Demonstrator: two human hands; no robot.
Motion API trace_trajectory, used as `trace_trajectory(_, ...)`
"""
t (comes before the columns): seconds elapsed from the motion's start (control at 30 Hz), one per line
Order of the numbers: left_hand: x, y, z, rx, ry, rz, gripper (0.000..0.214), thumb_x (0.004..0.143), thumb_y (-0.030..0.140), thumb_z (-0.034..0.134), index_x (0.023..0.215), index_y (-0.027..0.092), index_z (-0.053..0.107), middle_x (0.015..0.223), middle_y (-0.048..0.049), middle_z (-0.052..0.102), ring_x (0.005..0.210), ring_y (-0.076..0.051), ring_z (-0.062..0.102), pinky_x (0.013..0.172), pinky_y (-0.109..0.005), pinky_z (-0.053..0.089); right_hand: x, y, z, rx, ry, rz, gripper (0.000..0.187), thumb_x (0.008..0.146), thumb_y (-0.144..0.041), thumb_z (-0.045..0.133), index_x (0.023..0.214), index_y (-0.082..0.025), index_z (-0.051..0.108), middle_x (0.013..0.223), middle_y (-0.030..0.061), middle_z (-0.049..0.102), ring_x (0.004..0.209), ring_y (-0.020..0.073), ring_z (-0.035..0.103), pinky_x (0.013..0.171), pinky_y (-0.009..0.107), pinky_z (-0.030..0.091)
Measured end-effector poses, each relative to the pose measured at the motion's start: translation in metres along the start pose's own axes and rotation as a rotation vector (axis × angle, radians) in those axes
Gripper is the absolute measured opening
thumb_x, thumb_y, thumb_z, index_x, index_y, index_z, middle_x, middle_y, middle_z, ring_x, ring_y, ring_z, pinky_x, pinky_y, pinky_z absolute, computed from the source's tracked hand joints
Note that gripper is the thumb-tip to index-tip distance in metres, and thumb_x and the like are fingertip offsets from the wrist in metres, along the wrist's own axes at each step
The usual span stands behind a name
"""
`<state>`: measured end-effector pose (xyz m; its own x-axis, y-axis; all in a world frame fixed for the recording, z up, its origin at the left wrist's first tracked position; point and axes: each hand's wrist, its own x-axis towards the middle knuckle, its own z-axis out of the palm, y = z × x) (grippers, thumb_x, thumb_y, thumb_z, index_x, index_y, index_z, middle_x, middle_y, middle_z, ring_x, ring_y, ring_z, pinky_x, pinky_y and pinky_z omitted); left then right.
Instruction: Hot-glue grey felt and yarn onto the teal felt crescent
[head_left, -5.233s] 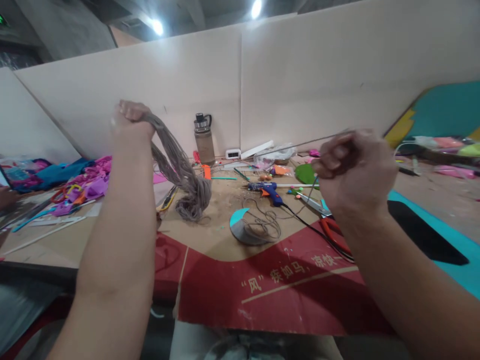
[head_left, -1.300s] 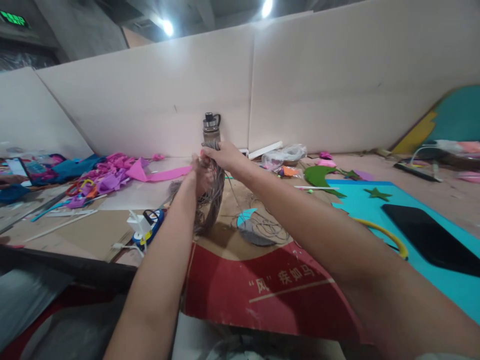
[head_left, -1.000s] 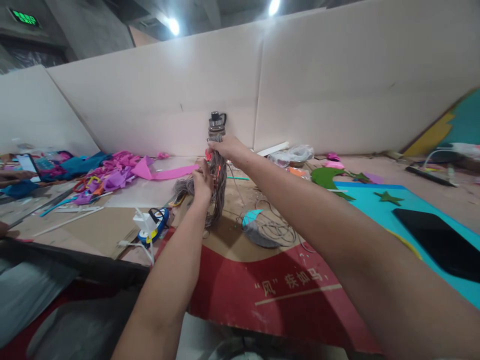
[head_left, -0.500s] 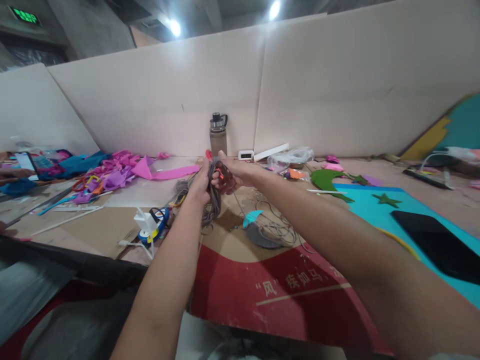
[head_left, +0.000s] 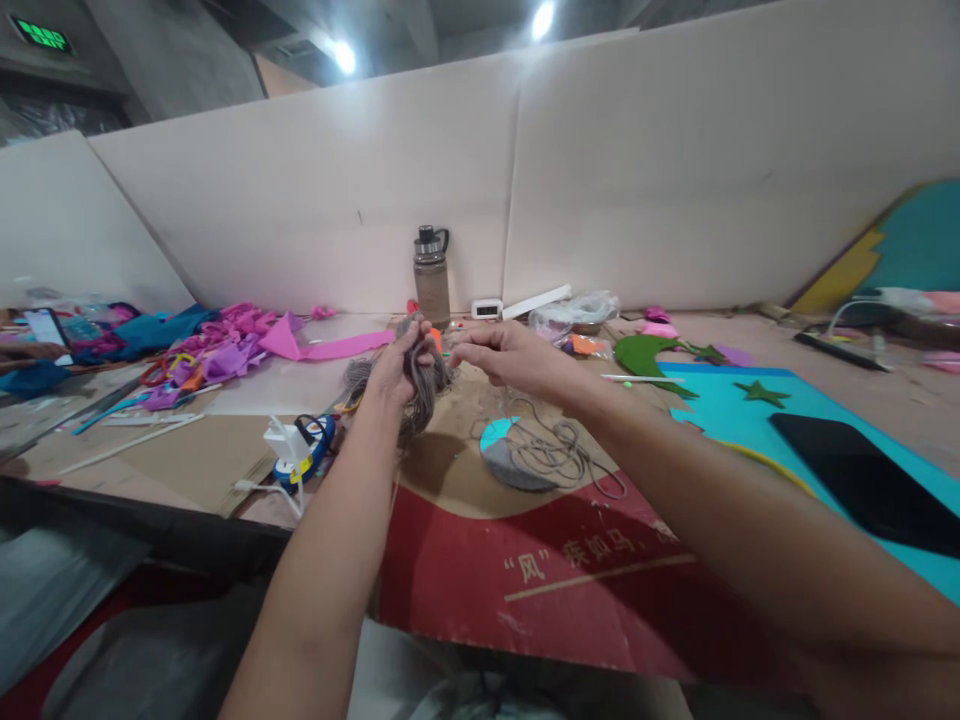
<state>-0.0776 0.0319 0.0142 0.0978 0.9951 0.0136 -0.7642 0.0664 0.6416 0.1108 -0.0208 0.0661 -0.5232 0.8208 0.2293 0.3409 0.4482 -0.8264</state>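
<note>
My left hand (head_left: 397, 362) is closed around a skein of grey-brown yarn (head_left: 421, 392), held a little above the cardboard-covered table (head_left: 450, 470). My right hand (head_left: 504, 355) is just to the right of it, fingers curled in a pinch near the top of the skein; a thin strand seems to run from it, too fine to be sure. Below the right hand a loose tangle of the same yarn (head_left: 551, 452) lies on a grey and teal felt piece (head_left: 501, 462).
A water bottle (head_left: 432, 276) stands at the back wall. A white plug and blue cord reel (head_left: 296, 450) lie left of the skein. Pink and purple felt scraps (head_left: 225, 345) are at the left, a teal sheet (head_left: 757, 420) with a black shape (head_left: 862, 485) at the right.
Both hands have come down from bottle height toward the table. My right hand has let go of the skein's top and shifted to the right; my left hand still grips it.
</note>
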Motion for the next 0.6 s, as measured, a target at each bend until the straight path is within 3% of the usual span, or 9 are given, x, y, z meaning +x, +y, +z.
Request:
trace_trajectory(0.2, -0.005, 0.031, -0.002, -0.354, -0.037, 0.124, 0.027, 0.098, 0.009, 0.033, 0.089, 0.014, 0.058, 0.066, 0.0029, 0.062, 0.056, 0.0, 0.06, 0.056, -0.006, 0.046, -0.042, -0.001, -0.036, -0.114, -0.353, -0.061, 0.033, 0.086, -0.045, 0.054, 0.087, -0.018, 0.073, 0.068, 0.0, 0.056, 0.061, 0.0103, 0.045, 0.057, 0.024, 0.033)
trace_trajectory(0.27, -0.005, 0.038, -0.005, -0.37, -0.033, 0.166, 0.028, 0.098, 0.009, 0.032, 0.087, 0.015, 0.056, 0.064, 0.0034, 0.059, 0.054, 0.0, 0.059, 0.056, -0.006, 0.046, -0.049, 0.0, -0.043, -0.105, -0.378, -0.047, 0.034, 0.086, -0.046, 0.054, 0.089, -0.017, 0.073, 0.072, 0.0011, 0.058, 0.064, 0.0108, 0.047, 0.058, 0.025, 0.034)
trace_trajectory(0.37, -0.006, 0.036, -0.003, -0.197, 0.002, 0.122, 0.02, 0.097, 0.013, 0.04, 0.085, 0.014, 0.056, 0.061, 0.0032, 0.056, 0.049, -0.002, 0.055, 0.047, -0.008, 0.043, -0.047, 0.003, -0.042, -0.025, -0.234, 0.025, 0.032, 0.087, -0.044, 0.054, 0.092, -0.018, 0.071, 0.071, 0.0003, 0.058, 0.058, 0.0094, 0.045, 0.054, 0.025, 0.034)
trace_trajectory(0.47, -0.008, 0.025, 0.002, 0.127, 0.036, 0.049, 0.013, 0.091, 0.016, 0.053, 0.078, 0.013, 0.056, 0.056, 0.0041, 0.051, 0.04, -0.002, 0.047, 0.036, -0.009, 0.034, -0.035, 0.01, -0.034, 0.085, -0.085, 0.05, 0.027, 0.087, -0.041, 0.054, 0.091, -0.019, 0.071, 0.074, 0.0007, 0.059, 0.052, 0.0074, 0.041, 0.049, 0.024, 0.033)
trace_trajectory(0.6, -0.01, 0.014, 0.003, 0.585, 0.086, 0.057, 0.022, 0.08, 0.023, 0.068, 0.066, 0.014, 0.054, 0.048, 0.0052, 0.048, 0.033, -0.002, 0.041, 0.03, -0.011, 0.025, -0.016, 0.02, -0.026, 0.202, 0.057, 0.062, 0.023, 0.087, -0.037, 0.055, 0.09, -0.02, 0.07, 0.079, 0.0032, 0.066, 0.052, 0.0073, 0.042, 0.046, 0.023, 0.035)
